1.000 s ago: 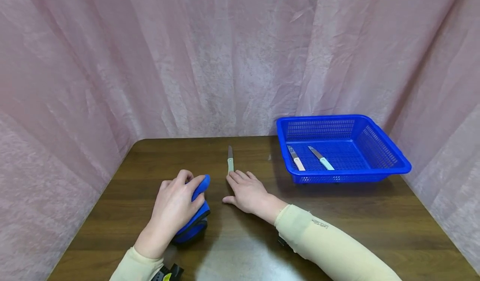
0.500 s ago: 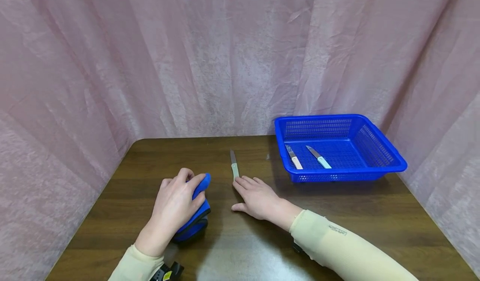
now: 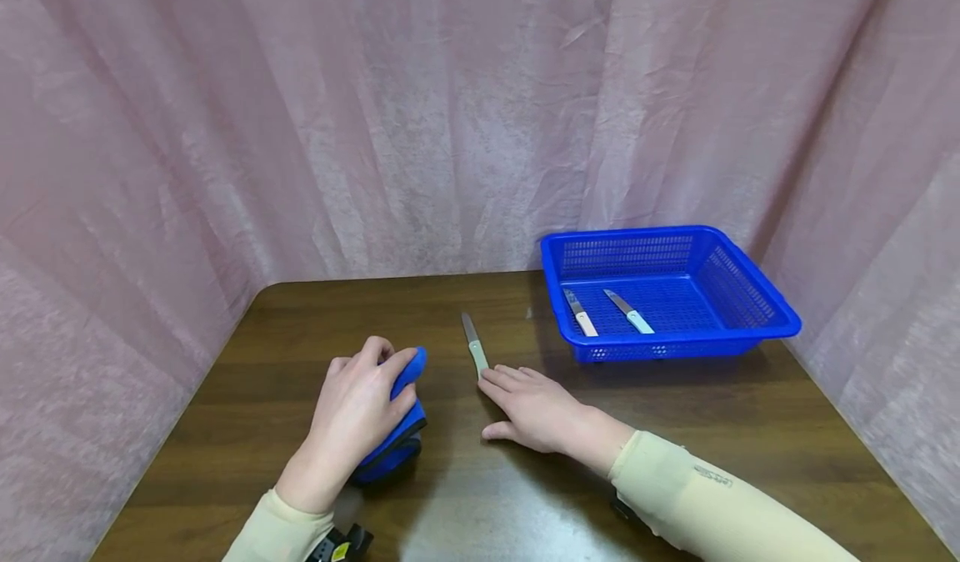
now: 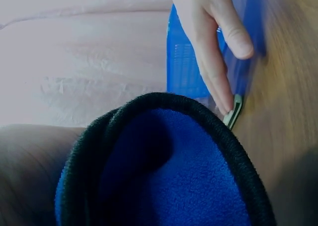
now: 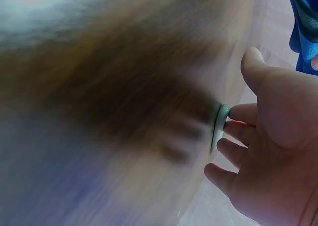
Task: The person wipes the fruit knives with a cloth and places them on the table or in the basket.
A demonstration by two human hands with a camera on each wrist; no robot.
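Bunched in my left hand (image 3: 352, 412) is a blue cloth with black edging (image 3: 397, 445), pinched between thumb and fingers. The cloth (image 4: 184, 171) fills the lower part of the left wrist view. My right hand (image 3: 536, 412) lies low over the table, palm down, its fingers extended. Its fingertips touch the handle end of a small knife with a pale green handle (image 3: 477, 357), which lies on the table with its blade pointing away from me. In the right wrist view, several fingertips meet the green handle (image 5: 220, 122).
A blue perforated plastic basket (image 3: 678, 347) stands at the back right of the brown wooden table (image 3: 360, 303). Inside it lie a knife with a pale pink handle (image 3: 586, 323) and one with a light blue handle (image 3: 640, 322). A pink curtain (image 3: 420, 128) hangs behind.
My right hand has moved right and toward me, and the green-handled knife has slid along with it, turning to a slant. The left hand keeps its hold on the cloth.
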